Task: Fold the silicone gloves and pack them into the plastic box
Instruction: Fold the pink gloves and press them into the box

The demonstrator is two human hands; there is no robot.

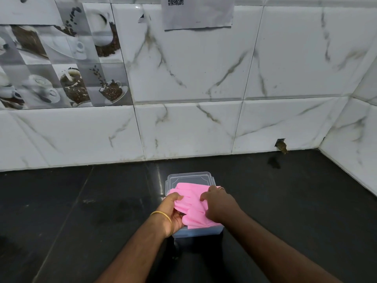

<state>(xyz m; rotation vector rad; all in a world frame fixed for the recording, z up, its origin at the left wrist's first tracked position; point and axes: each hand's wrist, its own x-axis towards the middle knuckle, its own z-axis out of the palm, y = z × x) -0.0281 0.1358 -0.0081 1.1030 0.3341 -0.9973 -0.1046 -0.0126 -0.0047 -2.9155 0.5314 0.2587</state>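
Pink silicone gloves (192,203) lie bunched over a clear plastic box (196,233) on the black counter. The box's clear lid (188,178) sits just behind it. My left hand (173,211) grips the left side of the gloves, thumb on top and fingers underneath. My right hand (219,203) presses down on the right part of the gloves with its fingers curled over them. The inside of the box is hidden by the gloves and my hands.
The black counter (81,211) runs left and right of the box. A white marble-tiled wall (193,129) stands close behind, with a side wall (357,150) at the right. A paper with a QR code (197,11) hangs on the wall.
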